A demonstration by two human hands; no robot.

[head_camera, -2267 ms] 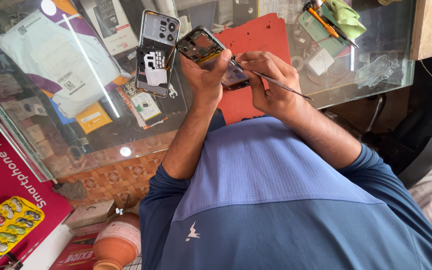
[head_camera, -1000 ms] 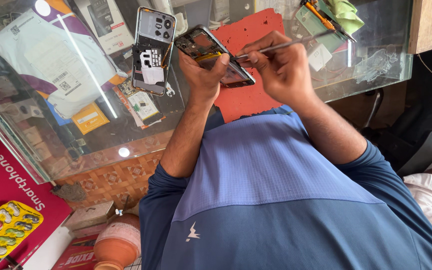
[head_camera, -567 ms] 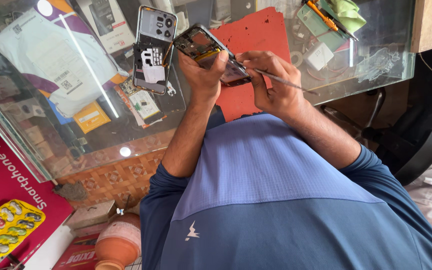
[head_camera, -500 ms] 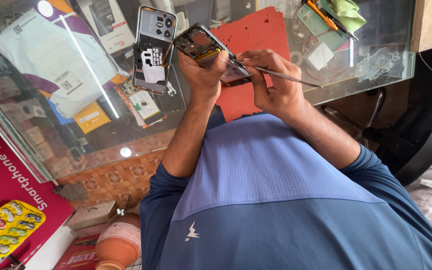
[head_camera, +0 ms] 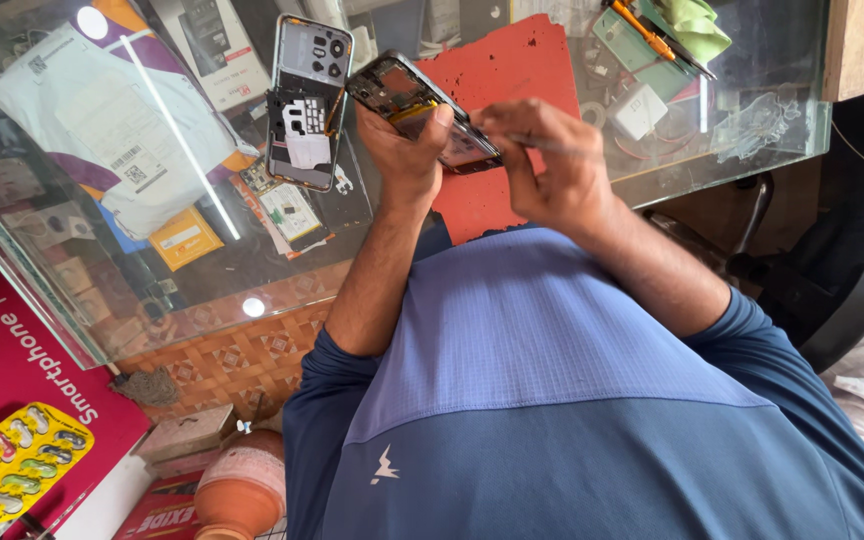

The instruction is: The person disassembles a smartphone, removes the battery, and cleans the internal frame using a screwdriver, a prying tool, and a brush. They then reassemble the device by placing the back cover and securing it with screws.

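Note:
My left hand (head_camera: 407,150) grips an opened smartphone (head_camera: 402,100) with its inner parts showing, held above the glass counter. My right hand (head_camera: 552,165) pinches a thin metal tool (head_camera: 562,147) whose tip is at the phone's lower end. A second phone (head_camera: 307,100) lies on the counter to the left with its back removed and inner frame showing. Under both hands lies a red mat (head_camera: 497,90).
The glass counter (head_camera: 102,260) covers packets, boxes and small parts. An orange-handled tool (head_camera: 642,30), a green cloth (head_camera: 697,20) and a white charger (head_camera: 640,108) lie at the far right. A yellow blister pack (head_camera: 12,470) and a clay pot (head_camera: 242,495) sit below left.
My right hand has swung the thin tool around several times and now holds it flatter against the phone's lower end. My left hand keeps the phone in the same place.

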